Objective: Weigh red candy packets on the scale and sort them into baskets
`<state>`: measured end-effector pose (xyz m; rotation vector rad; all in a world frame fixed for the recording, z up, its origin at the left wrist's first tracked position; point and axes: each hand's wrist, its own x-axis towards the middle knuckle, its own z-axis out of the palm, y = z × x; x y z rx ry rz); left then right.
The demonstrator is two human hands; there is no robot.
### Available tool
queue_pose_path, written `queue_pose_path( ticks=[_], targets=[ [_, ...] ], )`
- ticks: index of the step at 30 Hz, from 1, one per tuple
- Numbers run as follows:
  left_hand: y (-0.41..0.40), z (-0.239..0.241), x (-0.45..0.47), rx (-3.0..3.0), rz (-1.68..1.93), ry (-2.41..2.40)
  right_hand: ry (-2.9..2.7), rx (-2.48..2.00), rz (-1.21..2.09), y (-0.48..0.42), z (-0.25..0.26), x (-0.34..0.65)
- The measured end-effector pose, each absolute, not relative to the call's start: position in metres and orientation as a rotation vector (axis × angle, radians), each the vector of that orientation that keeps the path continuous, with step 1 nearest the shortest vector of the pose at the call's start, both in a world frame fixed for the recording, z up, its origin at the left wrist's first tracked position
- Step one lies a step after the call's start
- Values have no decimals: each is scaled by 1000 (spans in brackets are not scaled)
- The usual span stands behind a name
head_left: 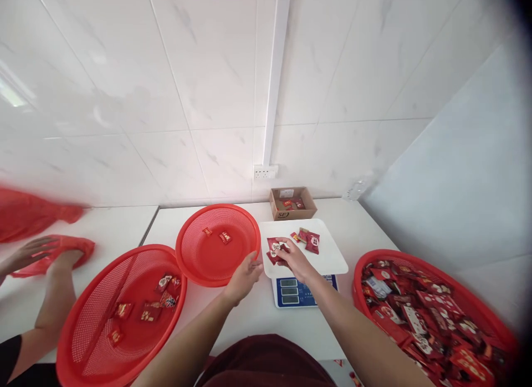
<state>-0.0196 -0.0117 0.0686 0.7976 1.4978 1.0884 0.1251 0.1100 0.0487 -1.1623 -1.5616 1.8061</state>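
My right hand [294, 259] is closed around a few small red snack packets [274, 246] over the left part of the scale's white tray [332, 258]. A few more packets [312, 243] lie on that tray, behind my right hand. Beneath the tray's front edge shows the scale's blue panel [290, 291] with its displays. My left hand [244, 279] is beside the right rim of the middle red basket [216, 208], its fingers loosely curved and apart, with nothing seen in them. Two small red packets [225, 238] lie inside that basket.
A large red basket [68, 342] with several packets stands at the left. At the right, another red basket [356, 287] is heaped with packets. A small cardboard box [294, 214] sits by the wall. A co-worker's hands [35, 248] handle a red plastic bag [81, 245] at far left.
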Motion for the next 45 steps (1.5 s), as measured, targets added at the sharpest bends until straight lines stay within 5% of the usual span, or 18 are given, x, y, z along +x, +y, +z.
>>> queue_pose_path(
  ticks=[6,14,23,27,34,40,45],
  targets=[
    [-2,60,-14,239,1150,1019,-1847,-1049,1953,79,69,114],
    [-10,51,-41,-139,1333,1007,-1963,-931,1905,71,63,102],
    [-12,65,-83,-243,1497,1084,-2341,-1711,563,161,31,148],
    [-19,60,-63,-227,1379,1046,-2433,-1954,489,184,16,165],
    [-28,49,-38,-193,1224,1065,-2553,-1720,245,171,-1,165],
    [-27,48,-30,-132,1171,1126,-2566,-1670,357,173,4,173],
    [-23,50,-24,-55,1155,1104,-1999,-1745,879,173,17,167]
  ],
)
